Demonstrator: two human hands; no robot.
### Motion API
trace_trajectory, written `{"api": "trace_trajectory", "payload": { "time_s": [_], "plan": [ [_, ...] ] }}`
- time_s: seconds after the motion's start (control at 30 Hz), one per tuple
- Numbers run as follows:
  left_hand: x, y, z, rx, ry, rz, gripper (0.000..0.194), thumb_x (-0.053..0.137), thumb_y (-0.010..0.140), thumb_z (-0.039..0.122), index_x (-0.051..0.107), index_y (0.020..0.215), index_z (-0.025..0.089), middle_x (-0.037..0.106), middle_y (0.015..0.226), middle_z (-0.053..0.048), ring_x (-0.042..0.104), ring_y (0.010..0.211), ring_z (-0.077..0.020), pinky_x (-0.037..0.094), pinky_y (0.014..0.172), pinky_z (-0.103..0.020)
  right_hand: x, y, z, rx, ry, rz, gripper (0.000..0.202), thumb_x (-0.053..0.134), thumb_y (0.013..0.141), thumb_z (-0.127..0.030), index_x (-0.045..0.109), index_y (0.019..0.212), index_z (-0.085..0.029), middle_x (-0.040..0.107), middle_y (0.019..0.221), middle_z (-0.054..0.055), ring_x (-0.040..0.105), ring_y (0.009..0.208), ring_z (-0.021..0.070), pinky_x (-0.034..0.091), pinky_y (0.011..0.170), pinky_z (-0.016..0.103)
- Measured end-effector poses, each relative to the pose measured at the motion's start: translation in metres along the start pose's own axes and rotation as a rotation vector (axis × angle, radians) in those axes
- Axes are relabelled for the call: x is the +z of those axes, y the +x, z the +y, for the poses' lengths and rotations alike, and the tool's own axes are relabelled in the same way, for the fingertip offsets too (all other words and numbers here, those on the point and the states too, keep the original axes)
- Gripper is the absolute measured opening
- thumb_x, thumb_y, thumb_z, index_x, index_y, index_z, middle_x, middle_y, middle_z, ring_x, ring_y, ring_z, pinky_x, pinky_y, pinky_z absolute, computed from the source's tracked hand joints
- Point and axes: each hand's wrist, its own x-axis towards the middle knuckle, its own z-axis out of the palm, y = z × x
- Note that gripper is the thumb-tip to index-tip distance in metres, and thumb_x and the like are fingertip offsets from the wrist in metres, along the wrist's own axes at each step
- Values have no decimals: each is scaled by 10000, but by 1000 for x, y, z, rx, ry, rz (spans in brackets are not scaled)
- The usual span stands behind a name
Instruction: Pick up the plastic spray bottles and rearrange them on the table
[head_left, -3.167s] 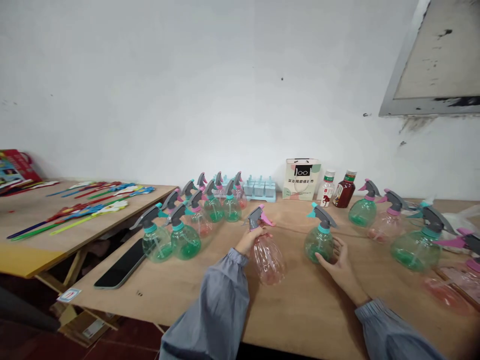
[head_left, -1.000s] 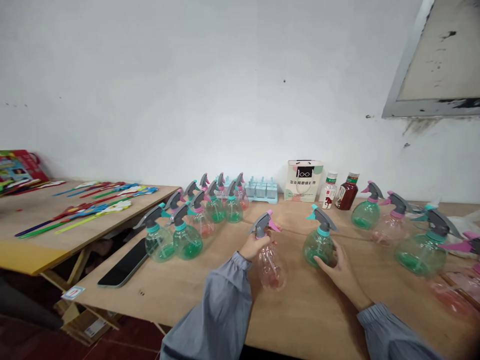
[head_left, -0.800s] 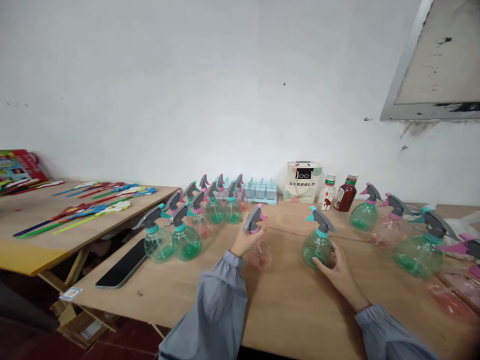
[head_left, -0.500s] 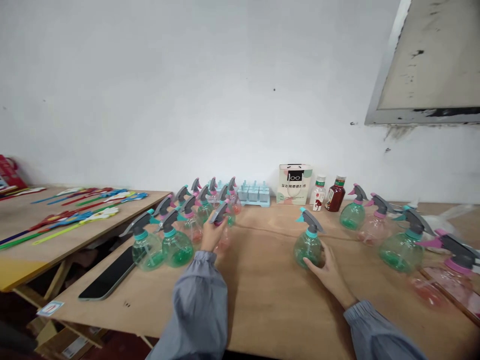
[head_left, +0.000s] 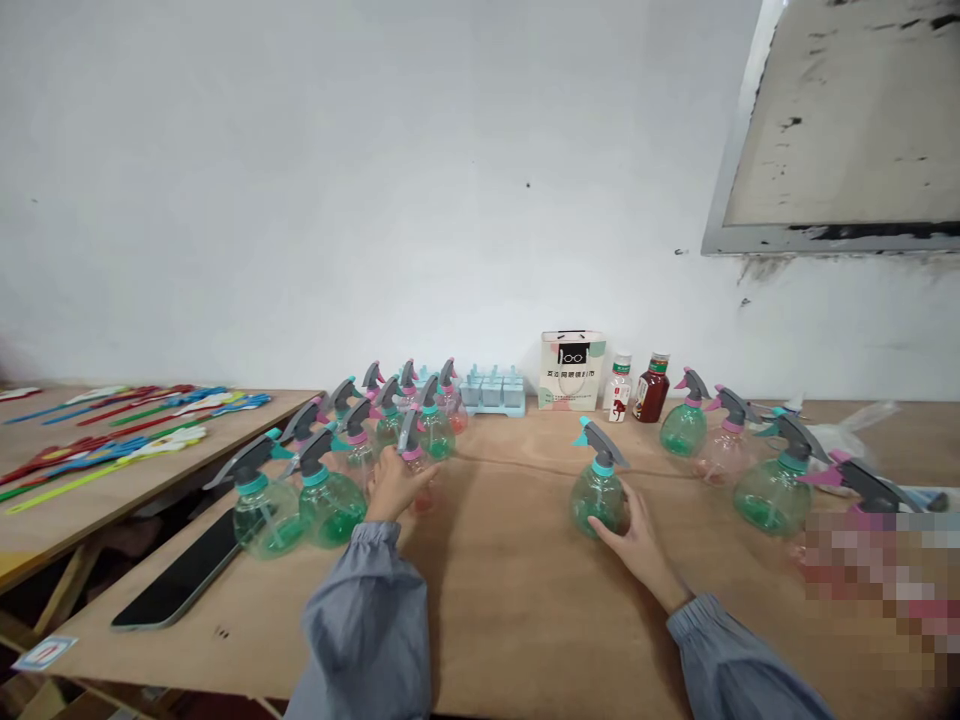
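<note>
My left hand point(head_left: 394, 484) is at the front of the left cluster, against a pink spray bottle point(head_left: 424, 492) with a grey head. Its thumb points right, apart from the fingers; the hand partly hides the bottle. My right hand point(head_left: 643, 545) is curled round the lower right side of an upright green spray bottle point(head_left: 596, 498) with a turquoise collar, thumb in front and fingers behind. Two green bottles, one of them this green bottle point(head_left: 332, 508), stand left of my left hand.
A black phone point(head_left: 180, 575) lies at the left. Behind are a light blue mould tray point(head_left: 493, 408), a paper bag point(head_left: 571, 375) and two drink bottles, one dark red point(head_left: 652, 390). More spray bottles point(head_left: 772, 495) stand right. Colourful long-handled items point(head_left: 142, 440) lie on the left table.
The view has shifted, moving most of the scene left. My left hand has come down from the pink bottle's grey head, and its thumb has spread out. My right hand stays at the green bottle.
</note>
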Motion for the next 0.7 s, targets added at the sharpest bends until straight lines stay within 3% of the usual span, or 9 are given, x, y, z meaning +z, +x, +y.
{"api": "trace_trajectory", "payload": {
  "time_s": [0.1,0.2,0.5,0.6,0.7],
  "plan": [
    [-4,0,-1,-70,243,-5,609,704,712,555,517,1086,113,538,1153,-214,539,1140,-416,433,915,-510,1,1,1,-10,-3,-2,644,675,758,-497,452,1293,-217,565,1230,122,539,1189,326,428,1040,547],
    [-6,5,3,-47,312,-1,586,672,746,566,533,1078,103,544,1145,-234,556,1112,-411,422,923,-495,1,1,1,-13,-4,-5,626,669,765,-492,457,1289,-225,570,1223,119,543,1190,324,437,1035,546],
    [8,10,6,-8,139,124,601,637,820,456,459,1272,102,594,1210,-209,558,1166,-372,411,984,-488,5,-3,-4,-12,22,3,651,701,747,-502,466,1287,-223,568,1244,125,546,1201,329,443,1033,546],
    [-1,6,14,-48,122,166,702,616,832,503,418,1335,56,554,1260,-252,529,1203,-398,401,999,-510,10,-6,-5,52,110,-15,709,723,724,-532,413,1281,-221,544,1273,137,554,1198,323,458,1024,546],
    [-14,-5,34,-65,75,342,797,586,834,565,366,1386,33,468,1346,-286,436,1286,-434,350,1041,-565,16,-11,-8,113,214,-57,777,740,701,-560,345,1282,-229,516,1305,155,564,1195,317,475,1014,538]
  ]
}}
